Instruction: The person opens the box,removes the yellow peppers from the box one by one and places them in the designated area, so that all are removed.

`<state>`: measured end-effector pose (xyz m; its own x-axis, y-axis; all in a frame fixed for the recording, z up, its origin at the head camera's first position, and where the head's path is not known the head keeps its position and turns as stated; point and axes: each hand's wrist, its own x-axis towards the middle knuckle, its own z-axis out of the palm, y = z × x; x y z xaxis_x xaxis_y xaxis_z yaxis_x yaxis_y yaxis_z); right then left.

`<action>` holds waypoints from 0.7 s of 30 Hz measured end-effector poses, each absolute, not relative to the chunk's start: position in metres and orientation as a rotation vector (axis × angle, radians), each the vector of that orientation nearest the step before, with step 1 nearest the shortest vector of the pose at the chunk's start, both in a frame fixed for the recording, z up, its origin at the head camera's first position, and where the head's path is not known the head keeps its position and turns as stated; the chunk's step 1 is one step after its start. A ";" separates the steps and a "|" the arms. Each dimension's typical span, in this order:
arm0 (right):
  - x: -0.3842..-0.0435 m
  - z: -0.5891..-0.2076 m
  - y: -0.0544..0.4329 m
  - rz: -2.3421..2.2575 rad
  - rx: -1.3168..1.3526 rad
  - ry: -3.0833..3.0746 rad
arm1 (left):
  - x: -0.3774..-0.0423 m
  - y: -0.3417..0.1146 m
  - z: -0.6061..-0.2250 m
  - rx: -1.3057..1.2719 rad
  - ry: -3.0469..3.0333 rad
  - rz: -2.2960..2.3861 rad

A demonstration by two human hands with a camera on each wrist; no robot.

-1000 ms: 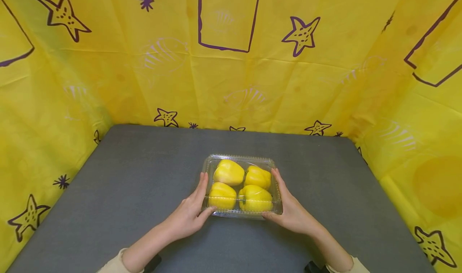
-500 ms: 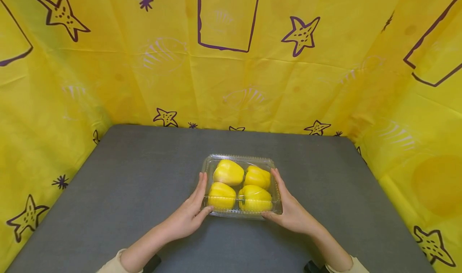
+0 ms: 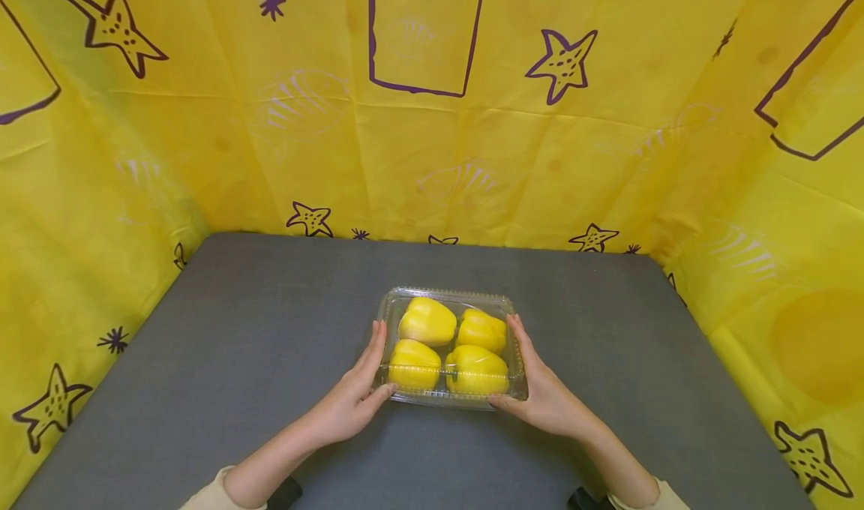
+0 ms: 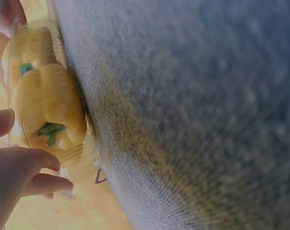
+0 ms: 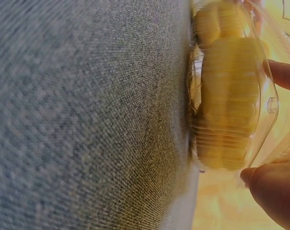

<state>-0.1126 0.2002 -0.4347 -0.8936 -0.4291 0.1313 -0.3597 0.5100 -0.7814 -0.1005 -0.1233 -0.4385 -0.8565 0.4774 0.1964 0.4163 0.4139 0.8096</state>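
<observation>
A clear plastic clamshell container (image 3: 445, 400) rests on the grey table, its lid down. Several yellow bell peppers (image 3: 427, 322) lie inside it. In the left wrist view green stems show on the peppers (image 4: 51, 103) through the ribbed wall. My left hand (image 3: 354, 394) holds the container's left side, thumb at the front corner and fingers along the side. On the opposite side my right hand (image 3: 547, 390) holds it the same way. The right wrist view shows thumb and finger on the container's flange (image 5: 272, 105). The undersides of both hands are hidden.
A dark grey cloth-covered table (image 3: 270, 315) spreads around the container. Yellow fabric (image 3: 432, 157) printed with starfish and fish outlines hangs at the back and both sides, meeting the table's edges.
My left thumb has slid slightly left along the container's front corner. The container, the peppers and my right hand stay practically where they were.
</observation>
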 end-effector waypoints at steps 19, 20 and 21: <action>-0.113 -0.436 0.201 -1.345 -0.699 2.655 | -0.100 -0.125 -0.437 0.828 2.553 1.507; -0.113 -0.436 0.201 -1.344 -0.697 2.656 | -0.101 -0.125 -0.437 0.819 2.549 1.509; -0.113 -0.436 0.201 -1.345 -0.697 2.657 | -0.101 -0.125 -0.436 0.809 2.544 1.512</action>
<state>-0.1130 0.2006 -0.4359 -0.8930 -0.4317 0.1277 -0.3585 0.5103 -0.7817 -0.1007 -0.1247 -0.4364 -0.8582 0.4733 0.1985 0.4006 0.3758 0.8357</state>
